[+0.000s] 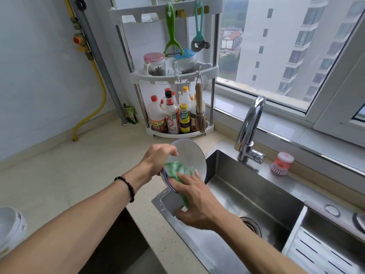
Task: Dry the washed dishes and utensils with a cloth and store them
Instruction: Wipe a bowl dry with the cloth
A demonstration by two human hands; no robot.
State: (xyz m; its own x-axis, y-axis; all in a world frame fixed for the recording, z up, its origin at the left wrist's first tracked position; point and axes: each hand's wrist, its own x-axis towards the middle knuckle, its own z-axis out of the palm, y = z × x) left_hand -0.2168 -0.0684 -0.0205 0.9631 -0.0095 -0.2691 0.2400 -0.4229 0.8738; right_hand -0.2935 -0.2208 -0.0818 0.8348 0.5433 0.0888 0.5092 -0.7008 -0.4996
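A white plate (pixel 190 155) with a blue rim stands tilted on edge over the left rim of the steel sink (pixel 256 196). My left hand (pixel 158 157) grips its upper left edge, fingers curled over the rim. My right hand (pixel 195 202) holds a green and white cloth (pixel 177 169) and presses it against the plate's lower face. Part of the cloth hangs below my palm. The plate's lower edge is hidden behind my right hand.
A chrome tap (pixel 249 129) rises behind the sink, a pink dish brush (pixel 281 163) beside it. A corner rack (pixel 177 107) with sauce bottles and jars stands on the beige counter (pixel 69 175). A white bowl (pixel 9 226) sits at far left. A slotted drain tray (pixel 324 250) lies at lower right.
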